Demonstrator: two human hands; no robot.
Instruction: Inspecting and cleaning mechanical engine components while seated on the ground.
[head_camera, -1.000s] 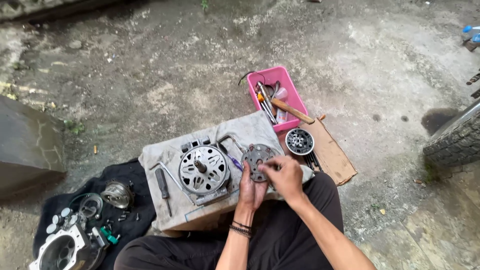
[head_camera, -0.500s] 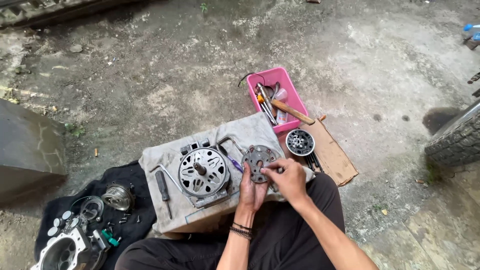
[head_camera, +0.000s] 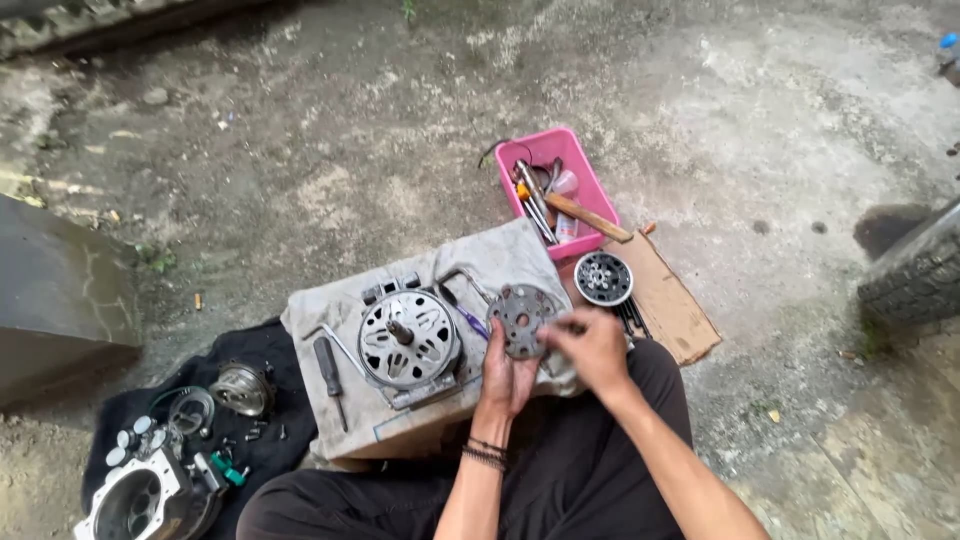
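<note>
Rough concrete ground, cloth-covered box (head_camera: 500, 255) as the desk. Left hand (head_camera: 505, 365) cups a round metal plate (head_camera: 520, 320), grip closed on its lower edge; right hand (head_camera: 598, 348) pinches at the plate's right rim. Teardown looks well along: motor (head_camera: 408, 338) bare on the cloth, loose parts on the black mat (head_camera: 262, 350). Pink tray (head_camera: 603, 212) holds hand tools, a wooden-handled hammer and a small bottle.
</note>
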